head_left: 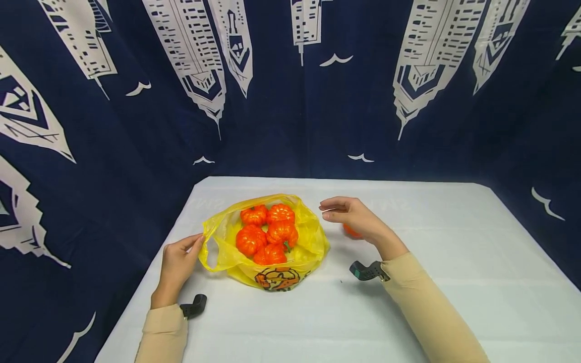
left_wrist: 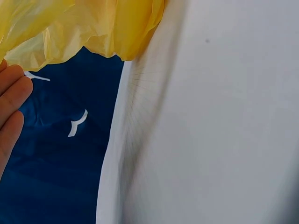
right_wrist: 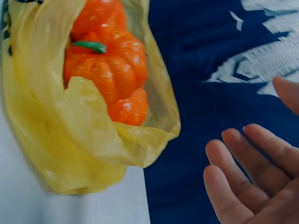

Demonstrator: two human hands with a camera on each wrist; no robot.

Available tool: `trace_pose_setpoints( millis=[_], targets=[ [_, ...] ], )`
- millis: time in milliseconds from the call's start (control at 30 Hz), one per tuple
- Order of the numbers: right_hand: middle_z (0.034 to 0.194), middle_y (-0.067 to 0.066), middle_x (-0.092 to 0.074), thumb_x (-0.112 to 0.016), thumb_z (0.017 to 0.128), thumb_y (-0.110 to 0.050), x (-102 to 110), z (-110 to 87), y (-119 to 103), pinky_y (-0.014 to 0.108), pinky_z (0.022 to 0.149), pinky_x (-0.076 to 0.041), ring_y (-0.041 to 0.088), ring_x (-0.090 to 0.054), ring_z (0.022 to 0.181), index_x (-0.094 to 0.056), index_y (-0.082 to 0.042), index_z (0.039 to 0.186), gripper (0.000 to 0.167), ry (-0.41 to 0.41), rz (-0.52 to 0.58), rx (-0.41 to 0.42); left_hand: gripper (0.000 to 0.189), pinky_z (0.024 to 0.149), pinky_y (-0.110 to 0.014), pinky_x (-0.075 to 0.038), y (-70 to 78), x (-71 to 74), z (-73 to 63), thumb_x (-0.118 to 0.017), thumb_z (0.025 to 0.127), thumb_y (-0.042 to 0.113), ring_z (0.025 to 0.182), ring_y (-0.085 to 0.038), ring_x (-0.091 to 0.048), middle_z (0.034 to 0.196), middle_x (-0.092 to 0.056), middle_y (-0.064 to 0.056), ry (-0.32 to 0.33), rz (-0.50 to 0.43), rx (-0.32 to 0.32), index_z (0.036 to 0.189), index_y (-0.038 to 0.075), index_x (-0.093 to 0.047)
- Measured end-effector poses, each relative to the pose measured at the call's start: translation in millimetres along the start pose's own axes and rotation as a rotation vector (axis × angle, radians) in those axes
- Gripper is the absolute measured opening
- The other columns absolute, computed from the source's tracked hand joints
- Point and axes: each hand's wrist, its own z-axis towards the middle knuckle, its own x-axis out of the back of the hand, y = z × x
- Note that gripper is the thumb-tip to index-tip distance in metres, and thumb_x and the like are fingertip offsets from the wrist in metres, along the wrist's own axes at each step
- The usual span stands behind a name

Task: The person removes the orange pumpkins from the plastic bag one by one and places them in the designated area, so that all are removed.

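Note:
A yellow plastic bag [head_left: 315, 244] stands with its mouth wide on the table, printed with a cartoon face on its front. Inside lie several shiny orange toy pumpkins [head_left: 251, 240], one showing a green stem. My left hand [head_left: 177, 263] pinches the bag's left handle between thumb and fingers. To the right of the bag, my right hand [head_left: 351, 217] is raised with loosely extended fingers and holds nothing; the right wrist view shows its bare palm beside the bag. Another orange pumpkin [head_left: 351, 232] sits on the table, mostly hidden behind the right hand.
The white table [head_left: 454, 262] has its far edge just beyond the bag. A dark blue curtain [head_left: 308, 126] with white building and bird prints hangs behind and at both sides. A small black camera is strapped at each wrist.

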Motion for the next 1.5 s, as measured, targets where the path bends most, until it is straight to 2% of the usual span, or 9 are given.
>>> trace_pose_setpoints(
  millis=[233, 433, 667, 1033, 1200, 1500],
  targets=[
    [0.141, 0.024, -0.057, -0.068, 0.096, -0.016, -5.7, 16.5, -3.4, 0.049, 0.110, -0.047, 0.032, -0.060, 0.125, -0.054, 0.004, 0.138, 0.048, -0.181, -0.072, 0.055, 0.013, 0.078, 0.007, -0.037, -0.9, 0.1, -0.5, -0.074, 0.085, -0.004, 0.094, -0.040, -0.073, 0.094, -0.074, -0.025, 0.009, -0.011, -0.002, 0.097, -0.008, -0.076],
    [0.139, 0.026, -0.058, -0.067, 0.096, -0.017, -7.3, 30.3, -6.0, 0.045, 0.106, -0.051, 0.032, -0.060, 0.124, -0.053, 0.005, 0.139, 0.050, -0.264, -0.137, 0.090, 0.012, 0.078, 0.007, -0.036, -1.7, 0.4, -0.4, -0.074, 0.085, -0.003, 0.094, -0.039, -0.073, 0.094, -0.075, -0.024, 0.018, -0.021, -0.008, 0.096, -0.007, -0.077],
    [0.140, 0.026, -0.057, -0.071, 0.093, -0.012, -10.6, 40.0, -9.3, 0.048, 0.106, -0.049, 0.027, -0.063, 0.114, -0.052, 0.004, 0.140, 0.053, -0.304, -0.163, 0.091, 0.012, 0.080, 0.007, -0.037, 0.0, 0.7, 0.4, -0.074, 0.086, -0.003, 0.093, -0.040, -0.073, 0.094, -0.075, -0.024, 0.014, -0.031, -0.027, 0.096, -0.007, -0.077],
    [0.140, 0.023, -0.058, -0.072, 0.091, -0.012, -17.6, 56.5, -14.0, 0.048, 0.107, -0.048, 0.031, -0.060, 0.120, -0.055, 0.001, 0.139, 0.053, -0.322, -0.209, 0.128, 0.012, 0.078, 0.006, -0.039, -0.9, 0.3, 1.1, -0.074, 0.086, -0.001, 0.094, -0.038, -0.074, 0.095, -0.076, -0.022, 0.013, -0.043, 0.006, 0.097, -0.006, -0.077],
    [0.142, 0.021, -0.057, -0.073, 0.090, -0.014, -22.3, 64.5, -15.3, 0.044, 0.105, -0.050, 0.033, -0.058, 0.123, -0.055, 0.001, 0.140, 0.055, -0.345, -0.214, 0.120, 0.012, 0.076, 0.005, -0.041, -0.6, 0.0, 0.2, -0.074, 0.087, -0.001, 0.094, -0.036, -0.074, 0.096, -0.075, -0.023, 0.015, -0.042, 0.042, 0.097, -0.006, -0.077],
    [0.143, 0.018, -0.057, -0.074, 0.089, -0.011, -33.6, 77.0, -15.2, 0.041, 0.105, -0.051, 0.034, -0.057, 0.127, -0.056, 0.001, 0.138, 0.054, -0.379, -0.212, 0.101, 0.012, 0.074, 0.004, -0.042, 0.3, -0.8, 0.0, -0.072, 0.088, -0.002, 0.092, -0.040, -0.073, 0.095, -0.075, -0.023, 0.011, -0.056, 0.053, 0.097, -0.007, -0.077]
  ],
)
